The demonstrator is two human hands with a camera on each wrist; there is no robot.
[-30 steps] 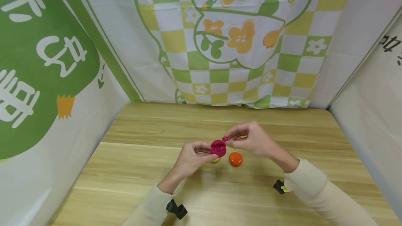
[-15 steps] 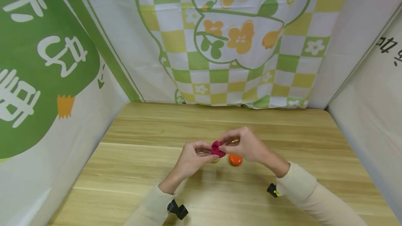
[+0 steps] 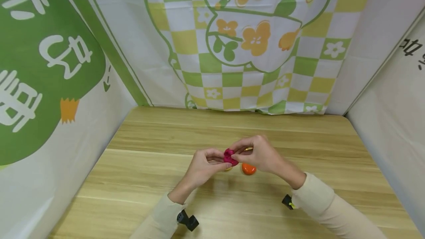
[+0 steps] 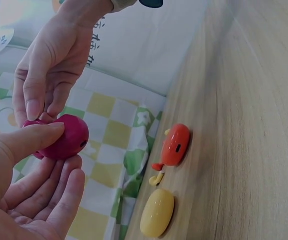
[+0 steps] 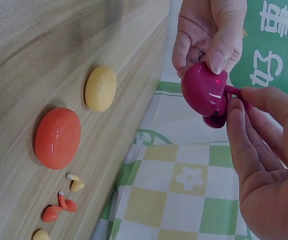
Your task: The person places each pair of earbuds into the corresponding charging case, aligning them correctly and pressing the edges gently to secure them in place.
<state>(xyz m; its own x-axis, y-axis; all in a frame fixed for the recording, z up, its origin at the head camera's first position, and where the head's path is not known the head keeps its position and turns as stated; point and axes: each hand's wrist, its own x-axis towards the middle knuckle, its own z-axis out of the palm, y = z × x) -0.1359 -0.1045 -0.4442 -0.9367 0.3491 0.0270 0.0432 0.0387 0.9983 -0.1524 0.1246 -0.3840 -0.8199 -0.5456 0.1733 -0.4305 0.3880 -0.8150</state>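
My left hand (image 3: 203, 167) holds a glossy magenta earbud case (image 5: 200, 91) above the table, thumb on one side and fingers on the other. The case's lid stands open. My right hand (image 3: 260, 154) meets it from the right, pinching a magenta earbud (image 5: 235, 91) by its stem at the case's opening. How deep the earbud sits is hidden by the case and fingers. Below lie a closed orange earbud case (image 5: 58, 139) and a closed yellow earbud case (image 5: 101, 89), both untouched.
Loose orange earbuds (image 5: 69, 204) and yellow earbuds (image 5: 76, 185) lie on the wooden table (image 3: 139, 183) beyond the cases. A checked cloth (image 3: 232, 80) hangs at the table's back edge, with printed panels at both sides.
My right hand has carried the magenta earbud left and down to the open case, covering part of it. Over the last half second both hands barely moved.
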